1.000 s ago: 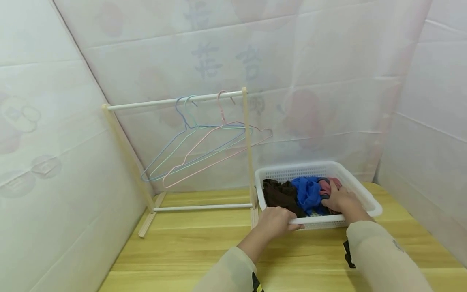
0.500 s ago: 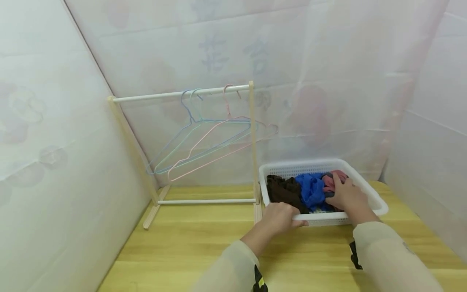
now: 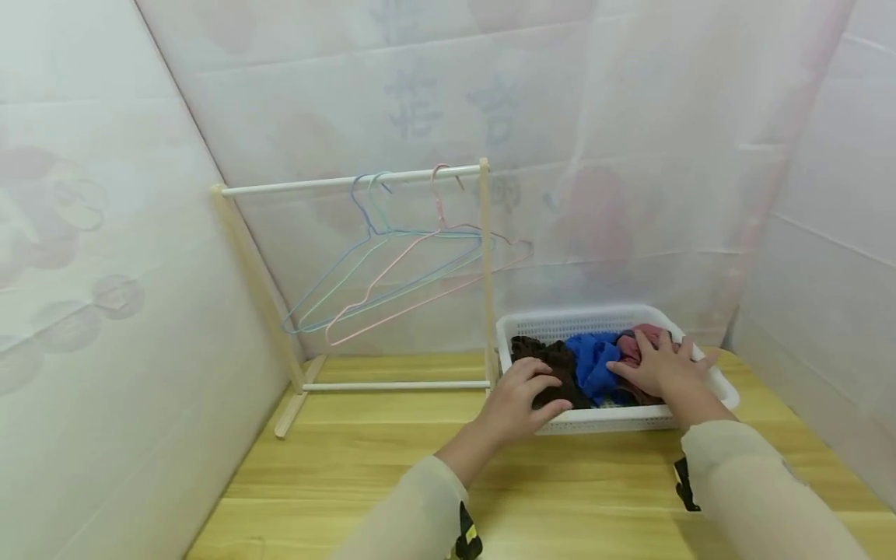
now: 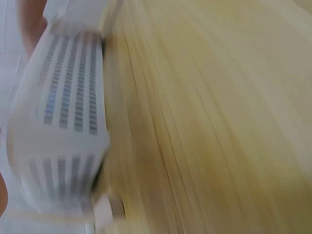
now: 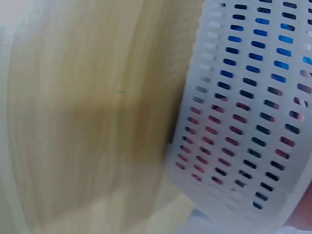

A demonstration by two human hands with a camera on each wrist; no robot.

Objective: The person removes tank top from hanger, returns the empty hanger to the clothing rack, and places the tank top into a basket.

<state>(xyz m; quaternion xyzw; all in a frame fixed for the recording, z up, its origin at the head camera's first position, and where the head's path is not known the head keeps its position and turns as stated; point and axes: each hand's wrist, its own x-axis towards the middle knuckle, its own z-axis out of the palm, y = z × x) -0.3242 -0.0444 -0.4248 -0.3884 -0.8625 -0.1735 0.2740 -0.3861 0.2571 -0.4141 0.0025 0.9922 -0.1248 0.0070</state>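
A white perforated plastic basket (image 3: 616, 421) stands at the right of the table, holding crumpled clothes. Dark brown cloth (image 3: 568, 375) lies at its left, blue cloth (image 3: 592, 365) in the middle, pink cloth (image 3: 628, 351) at the right. My left hand (image 3: 512, 403) is at the front left corner, off the rim, its fingers loosely bent and apart over the brown cloth. Spread over the pink cloth are the fingers of my right hand (image 3: 665, 372), which overlaps the basket's front right part. The right wrist view shows blue and pink through the slots of the basket wall (image 5: 234, 122).
Left of the basket stands a small wooden rack (image 3: 484, 264) with a white top rail (image 3: 294, 186). Blue, green and pink wire hangers (image 3: 399, 309) hang from that rail. Wood-grain tabletop (image 3: 364, 482) extends in front, and pale sheeted walls (image 3: 630, 117) enclose the back and sides.
My left hand has let go of the basket's front rim and risen slightly to the left. My right hand's fingers have spread out over the pink cloth. The head view has shifted a little.
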